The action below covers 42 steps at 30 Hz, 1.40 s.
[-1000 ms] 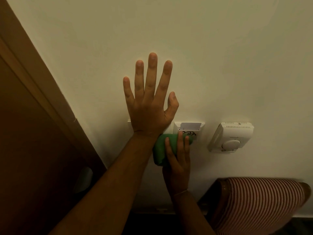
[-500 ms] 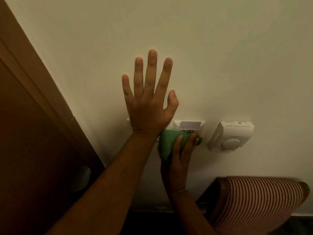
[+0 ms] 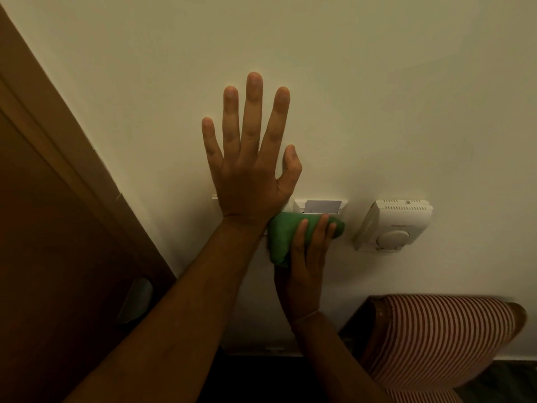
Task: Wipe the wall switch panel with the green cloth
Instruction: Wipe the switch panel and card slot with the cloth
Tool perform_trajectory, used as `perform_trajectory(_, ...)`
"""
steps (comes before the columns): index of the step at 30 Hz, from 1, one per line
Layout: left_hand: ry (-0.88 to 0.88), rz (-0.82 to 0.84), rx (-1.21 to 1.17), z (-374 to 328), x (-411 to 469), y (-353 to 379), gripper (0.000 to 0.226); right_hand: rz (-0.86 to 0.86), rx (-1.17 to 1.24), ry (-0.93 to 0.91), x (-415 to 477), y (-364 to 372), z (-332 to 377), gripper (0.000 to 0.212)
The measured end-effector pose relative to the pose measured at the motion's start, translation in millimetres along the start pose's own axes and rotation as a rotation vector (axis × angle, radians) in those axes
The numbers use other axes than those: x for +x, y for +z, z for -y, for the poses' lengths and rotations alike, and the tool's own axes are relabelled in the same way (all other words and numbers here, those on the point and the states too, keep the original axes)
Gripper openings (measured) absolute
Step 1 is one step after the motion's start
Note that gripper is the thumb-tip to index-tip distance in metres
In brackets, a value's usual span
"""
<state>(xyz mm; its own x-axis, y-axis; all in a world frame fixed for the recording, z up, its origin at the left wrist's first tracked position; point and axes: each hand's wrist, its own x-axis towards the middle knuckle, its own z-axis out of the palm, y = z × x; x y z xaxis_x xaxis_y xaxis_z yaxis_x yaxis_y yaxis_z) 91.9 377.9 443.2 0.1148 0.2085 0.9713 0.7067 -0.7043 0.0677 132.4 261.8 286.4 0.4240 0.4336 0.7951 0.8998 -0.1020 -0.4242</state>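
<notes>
The white wall switch panel point(image 3: 343, 205) sits at mid-height on the cream wall, with a pale card standing in its slot. My left hand point(image 3: 250, 170) lies flat on the wall above it, fingers spread, and its heel and wrist cover the panel's left part. My right hand point(image 3: 308, 257) grips the bunched green cloth point(image 3: 283, 237) and presses it against the panel's lower right part, just under the card slot.
A white thermostat point(image 3: 392, 225) with a round dial is mounted right of the panel. A brown wooden door frame point(image 3: 66, 141) slants down the left side, with a pale handle point(image 3: 136, 298) below. A red-and-white striped chair back point(image 3: 441, 338) stands at lower right against the wall.
My right hand has slid the green cloth to the right and slightly up across the panel's lower part. My left hand has stayed flat on the wall.
</notes>
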Motion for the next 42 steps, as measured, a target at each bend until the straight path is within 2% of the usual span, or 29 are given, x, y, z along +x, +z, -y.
perform_trajectory(4,-0.017,0.000,-0.012,1,1,2,0.070,-0.008,-0.046,-0.070,0,-9,-13,0.088)
perform_trajectory(8,-0.009,0.026,-0.023,2,0,1,0.078,-0.044,0.006,0.089,-5,-20,-23,0.086)
perform_trajectory(10,-0.002,0.036,-0.025,1,0,0,0.076,-0.050,0.051,0.109,-5,-19,-17,0.084)
perform_trajectory(14,-0.019,0.025,-0.028,-1,1,0,0.071,0.039,0.044,-0.097,3,-4,8,0.081)
perform_trajectory(18,-0.013,0.022,-0.009,-1,0,-1,0.069,0.005,-0.028,-0.134,5,-9,-6,0.096)
perform_trajectory(22,-0.003,0.024,0.003,0,1,-1,0.068,-0.122,0.030,0.057,5,-25,-25,0.062)
perform_trajectory(25,-0.006,0.017,-0.001,0,1,2,0.069,-0.138,0.098,0.100,6,-19,-13,0.060)
perform_trajectory(30,0.002,-0.013,-0.025,3,0,4,0.080,-0.070,0.041,-0.070,12,0,14,0.072)
perform_trajectory(33,0.009,-0.022,-0.026,3,-1,3,0.078,-0.081,-0.032,-0.133,11,-9,-5,0.073)
perform_trajectory(38,-0.002,-0.007,-0.014,2,-1,2,0.069,-0.234,0.090,0.178,10,-25,-26,0.057)
perform_trajectory(40,-0.002,0.000,-0.009,0,-1,1,0.067,-0.254,0.121,0.202,13,-17,-14,0.059)
perform_trajectory(42,0.005,0.002,-0.017,0,-2,1,0.065,-0.217,0.154,0.145,13,-9,1,0.066)
